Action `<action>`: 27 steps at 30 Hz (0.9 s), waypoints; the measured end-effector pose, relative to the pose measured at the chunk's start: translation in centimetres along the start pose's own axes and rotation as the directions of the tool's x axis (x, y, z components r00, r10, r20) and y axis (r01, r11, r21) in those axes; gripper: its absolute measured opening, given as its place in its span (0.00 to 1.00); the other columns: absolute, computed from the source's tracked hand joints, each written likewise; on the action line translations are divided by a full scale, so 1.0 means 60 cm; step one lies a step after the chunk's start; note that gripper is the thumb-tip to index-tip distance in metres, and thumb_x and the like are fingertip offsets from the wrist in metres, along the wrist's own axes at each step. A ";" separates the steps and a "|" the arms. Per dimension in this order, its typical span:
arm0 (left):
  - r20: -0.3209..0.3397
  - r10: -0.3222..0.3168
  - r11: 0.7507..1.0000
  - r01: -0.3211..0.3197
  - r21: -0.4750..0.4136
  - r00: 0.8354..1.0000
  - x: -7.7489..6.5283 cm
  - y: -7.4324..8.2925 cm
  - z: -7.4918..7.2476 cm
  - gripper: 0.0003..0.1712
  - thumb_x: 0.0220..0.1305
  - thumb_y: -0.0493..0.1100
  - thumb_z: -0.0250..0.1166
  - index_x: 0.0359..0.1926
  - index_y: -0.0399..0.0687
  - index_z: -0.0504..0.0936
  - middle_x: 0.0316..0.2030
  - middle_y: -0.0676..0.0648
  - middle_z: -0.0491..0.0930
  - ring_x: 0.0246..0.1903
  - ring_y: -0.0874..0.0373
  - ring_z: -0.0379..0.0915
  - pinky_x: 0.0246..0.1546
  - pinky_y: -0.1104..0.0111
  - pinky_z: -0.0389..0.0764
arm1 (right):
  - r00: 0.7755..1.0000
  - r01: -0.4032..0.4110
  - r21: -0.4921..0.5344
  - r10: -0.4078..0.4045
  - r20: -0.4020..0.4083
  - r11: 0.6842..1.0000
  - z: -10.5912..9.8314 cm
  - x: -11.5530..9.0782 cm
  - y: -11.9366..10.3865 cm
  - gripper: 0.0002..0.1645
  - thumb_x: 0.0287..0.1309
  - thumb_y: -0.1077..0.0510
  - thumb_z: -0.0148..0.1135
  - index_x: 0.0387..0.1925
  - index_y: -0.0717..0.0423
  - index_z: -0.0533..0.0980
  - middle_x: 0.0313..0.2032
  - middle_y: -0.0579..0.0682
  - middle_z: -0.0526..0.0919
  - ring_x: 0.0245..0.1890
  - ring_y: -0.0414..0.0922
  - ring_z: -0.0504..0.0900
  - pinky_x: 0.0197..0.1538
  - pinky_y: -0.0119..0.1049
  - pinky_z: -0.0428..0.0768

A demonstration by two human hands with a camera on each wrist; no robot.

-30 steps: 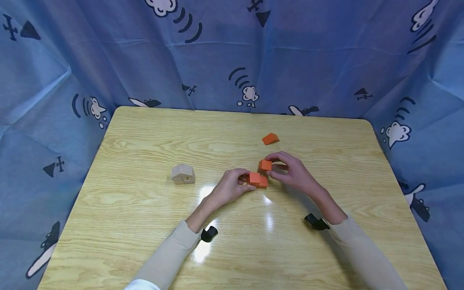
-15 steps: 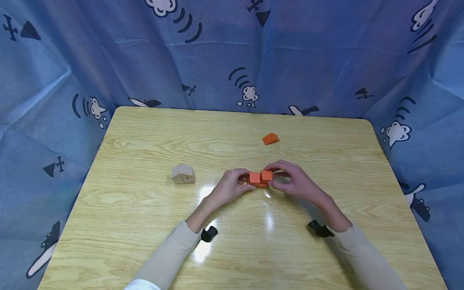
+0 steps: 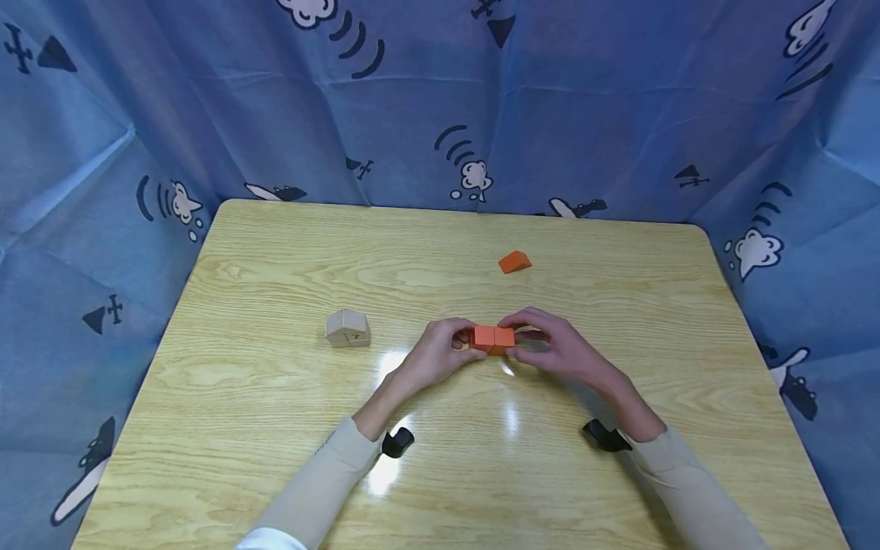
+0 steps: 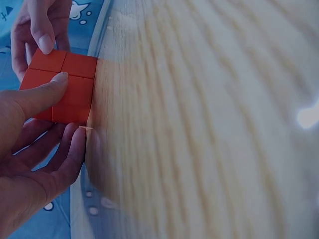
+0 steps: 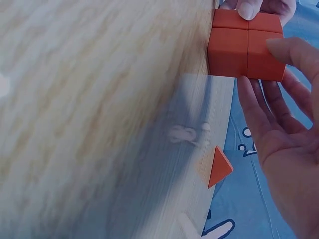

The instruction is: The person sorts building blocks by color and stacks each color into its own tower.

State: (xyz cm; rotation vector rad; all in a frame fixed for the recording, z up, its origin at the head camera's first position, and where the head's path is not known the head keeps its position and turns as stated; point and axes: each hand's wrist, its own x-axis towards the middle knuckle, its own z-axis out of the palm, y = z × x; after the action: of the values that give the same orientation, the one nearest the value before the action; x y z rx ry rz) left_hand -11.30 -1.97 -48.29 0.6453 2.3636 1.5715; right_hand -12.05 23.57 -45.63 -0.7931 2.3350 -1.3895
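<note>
Four-square, several orange cube-like blocks form a block two wide and two high on the table. My left hand (image 3: 441,347) pinches the upper left orange block (image 3: 483,336), thumb on its near face. From the other side my right hand (image 3: 557,344) pinches the upper right orange block (image 3: 504,337). The two upper blocks stand side by side, almost flush. In the right wrist view a lower orange block (image 5: 228,52) sits on the table beneath, its seams with the others thin. The left wrist view shows another lower block (image 4: 72,99) under the left thumb's side.
An orange triangular block (image 3: 515,262) lies farther back on the table (image 3: 275,428). Off to the left stands a small pale, house-shaped group of wooden blocks (image 3: 347,328). A blue patterned curtain (image 3: 412,99) surrounds the table's back and sides.
My right hand has brought its orange block toward me and down onto the lower right block, beside the upper left one. My left hand has kept its place and grip.
</note>
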 end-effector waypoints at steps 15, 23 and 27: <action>-0.001 -0.004 1.000 0.004 0.008 1.000 0.000 0.002 0.001 0.18 0.60 0.35 0.76 0.50 0.34 0.85 0.42 0.43 0.85 0.40 0.57 0.81 0.41 0.75 0.82 | 0.998 -0.030 -0.068 0.027 -0.049 0.997 -0.003 0.003 0.002 0.23 0.67 0.57 0.70 0.60 0.60 0.77 0.57 0.54 0.81 0.57 0.48 0.80 0.60 0.54 0.79; 0.002 -0.007 1.000 0.007 0.008 1.000 0.000 0.001 0.001 0.18 0.60 0.35 0.76 0.50 0.33 0.84 0.42 0.41 0.85 0.40 0.55 0.82 0.41 0.75 0.83 | 0.991 -0.043 -0.100 0.030 -0.132 0.994 -0.019 0.022 0.004 0.20 0.70 0.60 0.66 0.60 0.62 0.77 0.55 0.58 0.82 0.55 0.50 0.82 0.61 0.51 0.79; -0.003 -0.002 1.000 0.002 0.013 1.000 0.000 0.001 0.001 0.19 0.60 0.35 0.76 0.50 0.33 0.84 0.42 0.41 0.85 0.40 0.55 0.82 0.40 0.76 0.82 | 0.982 -0.029 -0.127 0.005 -0.188 0.991 -0.026 0.034 -0.007 0.18 0.69 0.65 0.65 0.58 0.65 0.77 0.54 0.62 0.82 0.53 0.54 0.82 0.58 0.55 0.80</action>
State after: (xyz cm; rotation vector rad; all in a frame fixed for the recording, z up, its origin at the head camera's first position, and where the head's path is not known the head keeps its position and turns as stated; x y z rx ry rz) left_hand -11.27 -1.89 -48.22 0.6439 2.3773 1.5587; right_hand -14.39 23.26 -44.51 -0.7021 2.5922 -1.3704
